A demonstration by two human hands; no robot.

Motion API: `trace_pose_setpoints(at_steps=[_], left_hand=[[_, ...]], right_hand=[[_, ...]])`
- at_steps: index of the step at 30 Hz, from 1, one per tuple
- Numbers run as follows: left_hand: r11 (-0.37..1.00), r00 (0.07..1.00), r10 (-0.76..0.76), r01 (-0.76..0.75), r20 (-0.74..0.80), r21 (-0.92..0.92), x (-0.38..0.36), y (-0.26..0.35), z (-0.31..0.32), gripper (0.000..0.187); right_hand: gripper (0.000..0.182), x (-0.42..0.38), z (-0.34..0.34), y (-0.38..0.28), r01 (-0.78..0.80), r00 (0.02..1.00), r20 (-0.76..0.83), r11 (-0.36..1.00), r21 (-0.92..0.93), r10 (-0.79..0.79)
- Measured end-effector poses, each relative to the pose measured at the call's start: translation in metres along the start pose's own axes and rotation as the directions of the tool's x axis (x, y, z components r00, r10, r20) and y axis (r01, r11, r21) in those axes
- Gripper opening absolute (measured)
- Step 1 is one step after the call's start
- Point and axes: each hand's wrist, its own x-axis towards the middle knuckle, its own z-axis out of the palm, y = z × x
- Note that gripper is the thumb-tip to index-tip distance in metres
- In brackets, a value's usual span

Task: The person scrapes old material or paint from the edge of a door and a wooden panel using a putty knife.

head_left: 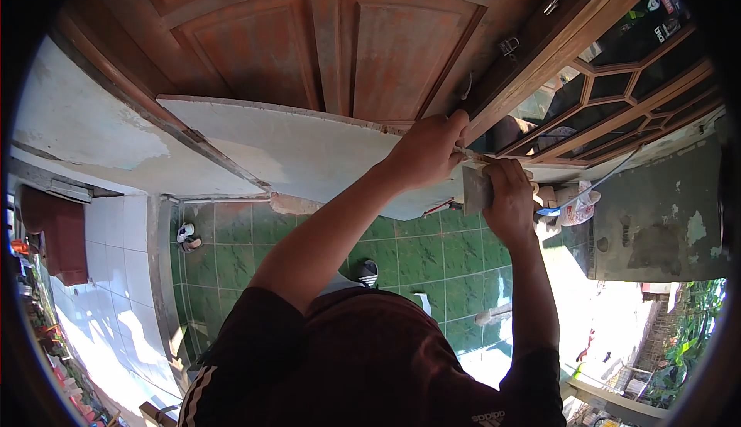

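My left hand (pixel 428 149) is closed at the right end of a long pale panel (pixel 309 145), beside the wooden door frame; what its fingers hold is too small to make out. Just to its right, my right hand (pixel 509 199) is wrapped round a flat grey rectangular piece (pixel 478 190), which hangs below its fingers. A thin, rough strip (pixel 480 157) lies between the two hands. The panel's upper edge is rough and runs along the foot of the brown wooden door (pixel 328 49).
Green floor tiles (pixel 417 257) lie below the panel, with a dark striped slipper (pixel 369 273). A padlock (pixel 509 46) hangs on the door side. At the right are a wooden lattice (pixel 610 87), a plastic bag (pixel 579 205) and a grey wall (pixel 656 211).
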Motion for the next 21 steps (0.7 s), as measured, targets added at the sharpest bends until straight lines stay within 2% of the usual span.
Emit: trace_pose_setpoints(at_steps=[1,4,7,10,14,17,21], left_hand=[[1.0,1.0,-0.024,0.024,0.005,-0.016,0.001,0.001,-0.001,0.046],[0.999,0.999,-0.048,0.048,-0.005,-0.024,0.008,-0.001,-0.002,0.045],[0.999,0.999,-0.033,0.034,-0.022,0.037,0.016,-0.006,-0.001,0.044],[0.996,0.998,-0.068,0.068,-0.006,0.05,0.024,-0.009,-0.003,0.043],[0.994,0.993,-0.112,0.112,0.023,0.007,0.027,-0.007,-0.005,0.043],[0.992,0.992,-0.122,0.122,0.04,0.014,0.028,-0.008,-0.005,0.043],[0.995,0.995,-0.098,0.097,0.023,0.029,0.027,-0.011,-0.003,0.043]], right_hand=[[0.037,-0.006,0.011,0.0,0.024,0.998,-0.049,0.999,-0.022,-0.025],[0.034,-0.029,0.049,-0.003,0.08,0.994,0.069,0.997,-0.006,-0.08],[0.034,-0.057,0.084,-0.014,0.048,0.997,0.048,0.99,0.13,-0.055],[0.039,-0.06,0.077,-0.025,-0.069,0.976,-0.185,0.97,0.231,0.113],[0.048,-0.024,0.068,-0.01,-0.102,0.852,-0.512,0.994,0.035,0.106],[0.044,-0.006,0.074,0.013,-0.052,0.838,-0.546,0.997,-0.058,0.012],[0.047,0.001,0.082,0.028,0.023,0.85,-0.522,0.995,-0.093,-0.068]])
